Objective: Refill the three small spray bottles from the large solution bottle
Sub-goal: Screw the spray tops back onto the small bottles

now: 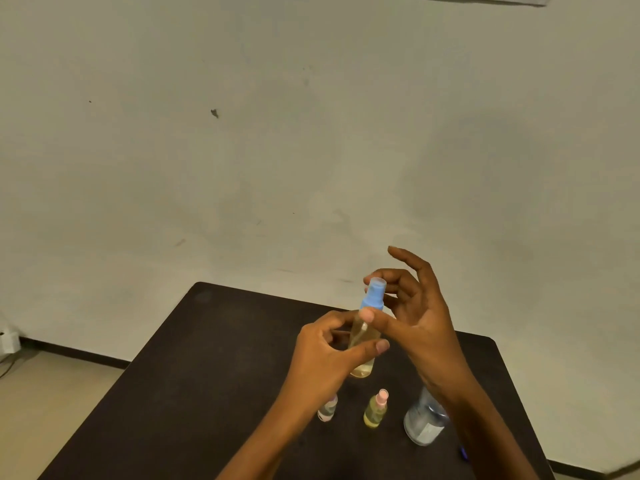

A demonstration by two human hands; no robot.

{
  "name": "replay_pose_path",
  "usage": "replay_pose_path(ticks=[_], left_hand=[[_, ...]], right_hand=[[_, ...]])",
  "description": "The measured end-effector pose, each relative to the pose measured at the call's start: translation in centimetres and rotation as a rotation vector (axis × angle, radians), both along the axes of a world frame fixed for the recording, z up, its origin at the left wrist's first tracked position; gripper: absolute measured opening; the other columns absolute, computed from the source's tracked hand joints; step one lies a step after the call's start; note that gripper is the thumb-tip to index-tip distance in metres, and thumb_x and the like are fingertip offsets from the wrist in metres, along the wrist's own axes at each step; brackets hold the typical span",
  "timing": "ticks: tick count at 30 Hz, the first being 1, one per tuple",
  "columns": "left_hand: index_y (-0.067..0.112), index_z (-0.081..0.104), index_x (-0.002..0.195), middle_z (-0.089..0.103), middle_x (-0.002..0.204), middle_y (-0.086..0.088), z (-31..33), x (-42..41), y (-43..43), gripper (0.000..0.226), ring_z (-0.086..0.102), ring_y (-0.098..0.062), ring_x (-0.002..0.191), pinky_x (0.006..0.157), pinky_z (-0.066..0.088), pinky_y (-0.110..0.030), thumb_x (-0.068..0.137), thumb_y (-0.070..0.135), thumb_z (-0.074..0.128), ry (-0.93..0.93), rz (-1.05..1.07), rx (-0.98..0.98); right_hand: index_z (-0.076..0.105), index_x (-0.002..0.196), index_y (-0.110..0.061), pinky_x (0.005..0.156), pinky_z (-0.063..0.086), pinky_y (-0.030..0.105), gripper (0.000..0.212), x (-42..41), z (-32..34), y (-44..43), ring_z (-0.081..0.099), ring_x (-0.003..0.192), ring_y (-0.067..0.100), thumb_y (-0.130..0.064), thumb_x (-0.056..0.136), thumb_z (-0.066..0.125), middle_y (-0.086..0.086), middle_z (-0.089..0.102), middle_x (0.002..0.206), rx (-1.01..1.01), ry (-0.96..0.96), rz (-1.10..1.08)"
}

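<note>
Left hand [325,353] around spray bottle [362,369], right hand [420,317] on blue cap [373,296].

The blue-capped spray bottle [360,332], holding pale yellow liquid, is upright in the left hand [322,355]. At its 6 o'clock stands the pink-capped yellow bottle [375,408]. At that bottle's 9 o'clock is a small clear bottle [327,411], and at 3 o'clock the large clear solution bottle [424,424].

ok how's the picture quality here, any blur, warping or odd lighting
Head view: dim, yellowish light; faint soft shadows on the wall; wide-angle bend bows the table edges; the left hand, right hand and blue-capped spray bottle look slightly soft.
</note>
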State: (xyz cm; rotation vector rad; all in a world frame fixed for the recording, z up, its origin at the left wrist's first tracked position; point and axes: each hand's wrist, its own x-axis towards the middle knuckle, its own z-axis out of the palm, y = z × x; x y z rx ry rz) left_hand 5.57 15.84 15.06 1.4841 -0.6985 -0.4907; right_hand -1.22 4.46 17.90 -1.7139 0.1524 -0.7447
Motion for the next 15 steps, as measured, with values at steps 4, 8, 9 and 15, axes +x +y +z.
replay_pose_path(ticks=[4, 8, 9, 15], left_hand=[[0.029, 0.067, 0.09, 0.071, 0.089, 0.002, 0.04, 0.2, 0.05, 0.027, 0.068, -0.012, 0.085, 0.075, 0.058, -0.032, 0.067, 0.02, 0.078, 0.016, -0.015, -0.024], [0.033, 0.066, 0.09, 0.07, 0.09, 0.004, -0.03, 0.19, -0.09, 0.028, 0.068, -0.01, 0.086, 0.075, 0.058, -0.031, 0.068, 0.02, 0.077, 0.007, -0.011, -0.022], [0.032, 0.066, 0.09, 0.07, 0.091, 0.004, -0.04, 0.21, -0.09, 0.028, 0.067, -0.01, 0.087, 0.076, 0.057, -0.03, 0.068, 0.02, 0.077, 0.001, -0.006, -0.024], [0.033, 0.062, 0.09, 0.068, 0.09, 0.007, -0.13, 0.04, -0.27, 0.029, 0.065, -0.006, 0.089, 0.075, 0.053, -0.015, 0.068, 0.022, 0.077, -0.067, 0.016, 0.0]], right_hand=[[0.036, 0.135, -0.026, 0.084, 0.052, 0.025, 0.068, -0.96, 0.51, -0.58, 0.062, 0.111, 0.021, -0.03, 0.077, 0.07, 0.002, 0.066, 0.117, 0.093, 0.035, 0.15], [0.043, 0.127, -0.025, 0.079, 0.053, 0.021, 0.06, -1.12, 0.75, -0.43, 0.067, 0.1, 0.018, -0.01, 0.073, 0.063, -0.002, 0.072, 0.103, 0.049, 0.049, 0.105], [0.044, 0.126, -0.026, 0.078, 0.053, 0.02, 0.061, -1.05, 0.8, -0.35, 0.068, 0.098, 0.017, -0.009, 0.071, 0.065, -0.004, 0.072, 0.101, 0.034, 0.046, 0.079], [0.051, 0.114, -0.032, 0.073, 0.05, 0.012, 0.064, -0.2, 0.36, -0.02, 0.065, 0.091, 0.012, -0.017, 0.061, 0.082, -0.009, 0.065, 0.091, -0.094, -0.008, -0.062]])
